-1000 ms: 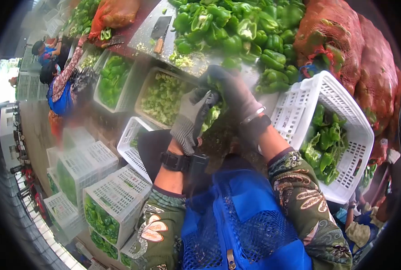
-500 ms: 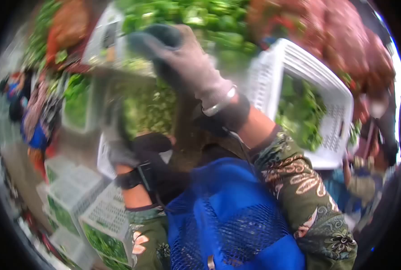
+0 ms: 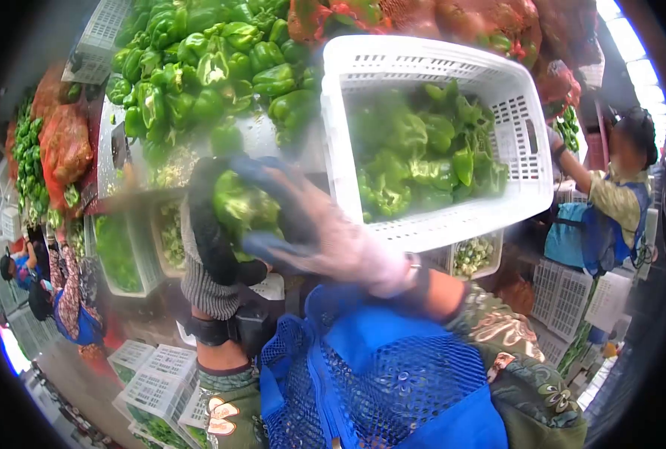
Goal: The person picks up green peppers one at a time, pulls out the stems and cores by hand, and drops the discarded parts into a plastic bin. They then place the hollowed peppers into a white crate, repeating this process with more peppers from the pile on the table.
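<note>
Above table (image 3: 116, 142), pepper (image 3: 239, 203) between hands (image 3: 273, 224)

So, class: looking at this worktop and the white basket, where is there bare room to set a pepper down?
Free: a bare metal strip of the table between the pepper pile and the white basket, and the basket's upper-left inside. Crowded: the pile, and the table's near edge, where the left hand and right hand hold a green pepper.
</note>
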